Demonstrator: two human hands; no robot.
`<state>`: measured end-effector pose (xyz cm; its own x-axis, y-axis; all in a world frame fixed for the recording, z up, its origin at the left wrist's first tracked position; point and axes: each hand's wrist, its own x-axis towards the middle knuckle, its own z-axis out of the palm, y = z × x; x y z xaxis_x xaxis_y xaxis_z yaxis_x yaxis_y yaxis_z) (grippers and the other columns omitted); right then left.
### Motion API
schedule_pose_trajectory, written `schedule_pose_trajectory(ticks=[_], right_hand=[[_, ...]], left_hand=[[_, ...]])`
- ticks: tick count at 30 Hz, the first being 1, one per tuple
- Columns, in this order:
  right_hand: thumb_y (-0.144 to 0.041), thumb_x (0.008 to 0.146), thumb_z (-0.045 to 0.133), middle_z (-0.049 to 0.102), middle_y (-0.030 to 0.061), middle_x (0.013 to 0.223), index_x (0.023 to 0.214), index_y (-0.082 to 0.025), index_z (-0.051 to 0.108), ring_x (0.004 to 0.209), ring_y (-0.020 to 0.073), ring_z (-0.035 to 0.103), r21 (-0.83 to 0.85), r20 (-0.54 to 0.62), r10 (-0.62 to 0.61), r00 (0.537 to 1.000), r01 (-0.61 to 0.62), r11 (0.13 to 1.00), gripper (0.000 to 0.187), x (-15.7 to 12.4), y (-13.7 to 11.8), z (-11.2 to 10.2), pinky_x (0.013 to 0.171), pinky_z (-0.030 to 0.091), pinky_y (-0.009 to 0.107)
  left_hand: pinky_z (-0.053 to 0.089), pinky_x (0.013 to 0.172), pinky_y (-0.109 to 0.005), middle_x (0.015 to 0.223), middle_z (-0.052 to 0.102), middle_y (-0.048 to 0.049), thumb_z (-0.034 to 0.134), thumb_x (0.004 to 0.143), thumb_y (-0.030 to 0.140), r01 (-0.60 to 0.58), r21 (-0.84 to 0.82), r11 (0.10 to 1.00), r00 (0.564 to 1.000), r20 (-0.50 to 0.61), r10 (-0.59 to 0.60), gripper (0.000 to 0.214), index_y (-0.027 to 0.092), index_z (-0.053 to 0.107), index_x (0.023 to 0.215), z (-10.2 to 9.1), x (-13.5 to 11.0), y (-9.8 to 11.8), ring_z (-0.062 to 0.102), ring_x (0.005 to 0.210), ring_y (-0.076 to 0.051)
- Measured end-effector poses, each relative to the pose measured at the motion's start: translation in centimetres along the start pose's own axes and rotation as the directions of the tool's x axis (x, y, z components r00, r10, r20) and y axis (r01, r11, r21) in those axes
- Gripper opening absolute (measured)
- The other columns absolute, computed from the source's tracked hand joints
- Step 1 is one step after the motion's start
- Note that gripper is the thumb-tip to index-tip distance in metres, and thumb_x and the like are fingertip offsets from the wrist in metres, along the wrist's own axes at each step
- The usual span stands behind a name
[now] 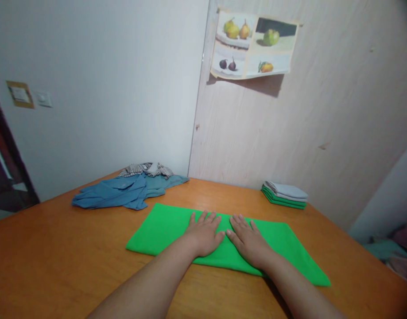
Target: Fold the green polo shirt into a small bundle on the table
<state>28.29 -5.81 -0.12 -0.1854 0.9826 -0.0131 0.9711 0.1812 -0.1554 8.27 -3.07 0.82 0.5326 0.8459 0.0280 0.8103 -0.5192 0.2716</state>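
Note:
A bright green cloth [160, 230], folded into a long flat strip, lies across the middle of the orange wooden table [50, 261]. My left hand [203, 232] rests palm down on its centre, fingers stretched out. Right beside it, thumbs almost touching, my right hand [248, 239] also lies flat and open on the cloth. Neither hand holds anything.
A heap of blue garments [123, 192] with a striped piece [145, 169] lies at the table's far left. A small stack of folded green and grey cloths [284, 195] sits at the far right near the wall. A fruit poster [253, 44] hangs above.

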Motion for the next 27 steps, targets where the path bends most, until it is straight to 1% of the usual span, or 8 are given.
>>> schedule_pose_trajectory(ticks=[2, 7, 12, 20, 27], right_hand=[[-0.067, 0.098, 0.016, 0.016, 0.007, 0.165, 0.158, -0.016, 0.027, 0.153, 0.0246, 0.009, -0.007, -0.003, 0.001, 1.0, -0.001, 1.0, 0.079, 0.1, 0.1, 0.2, 0.123, 0.004, 0.051], [-0.069, 0.097, 0.015, 0.016, 0.0065, 0.165, 0.158, -0.017, 0.026, 0.153, 0.0242, 0.008, -0.017, 0.003, 0.008, 1.0, -0.008, 1.0, 0.081, 0.2, 0.3, 0.4, 0.123, 0.003, 0.051], [-0.069, 0.097, 0.016, 0.018, 0.0064, 0.165, 0.158, -0.017, 0.026, 0.153, 0.0245, 0.009, -0.014, 0.004, 0.013, 1.0, -0.013, 1.0, 0.081, 0.2, 0.3, 0.4, 0.123, 0.003, 0.05], [-0.07, 0.096, 0.018, 0.02, 0.0056, 0.165, 0.158, -0.018, 0.028, 0.153, 0.0246, 0.009, -0.022, -0.009, 0.008, 1.0, -0.008, 1.0, 0.081, 0.5, 0.8, 1.0, 0.123, 0.004, 0.051], [-0.068, 0.095, 0.02, 0.023, 0.004, 0.164, 0.157, -0.021, 0.031, 0.153, 0.0243, 0.012, -0.047, -0.067, -0.016, 0.998, 0.013, 0.999, 0.078, 0.9, 1.7, 2.3, 0.123, 0.007, 0.052]], left_hand=[[0.009, 0.119, -0.066, 0.166, 0.018, -0.0038, 0.017, 0.097, 0.065, 0.003, -0.006, 1.0, 1.0, -0.003, -0.003, 0.072, 0.027, 0.028, 0.157, 0.1, 0.0, -0.1, 0.012, 0.153, -0.031], [0.012, 0.121, -0.06, 0.165, 0.019, -0.0081, 0.017, 0.098, 0.06, 0.028, -0.003, 1.0, 0.999, -0.033, -0.029, 0.072, 0.02, 0.028, 0.157, 0.2, 0.2, -0.4, 0.014, 0.153, -0.028], [0.013, 0.121, -0.059, 0.165, 0.02, -0.0059, 0.019, 0.099, 0.056, 0.012, 0.012, 1.0, 1.0, -0.003, -0.012, 0.068, 0.022, 0.029, 0.157, 0.1, 0.3, -0.7, 0.014, 0.153, -0.027], [0.012, 0.121, -0.059, 0.165, 0.02, -0.0066, 0.02, 0.097, 0.061, 0.013, -0.019, 1.0, 1.0, 0.015, -0.013, 0.072, 0.021, 0.028, 0.157, -0.5, -0.1, -0.6, 0.013, 0.153, -0.027], [0.011, 0.122, -0.055, 0.165, 0.02, -0.0103, 0.018, 0.093, 0.071, 0.077, -0.048, 0.996, 0.997, 0.024, -0.076, 0.084, 0.018, 0.025, 0.158, -0.9, -0.6, -0.6, 0.012, 0.153, -0.028]])
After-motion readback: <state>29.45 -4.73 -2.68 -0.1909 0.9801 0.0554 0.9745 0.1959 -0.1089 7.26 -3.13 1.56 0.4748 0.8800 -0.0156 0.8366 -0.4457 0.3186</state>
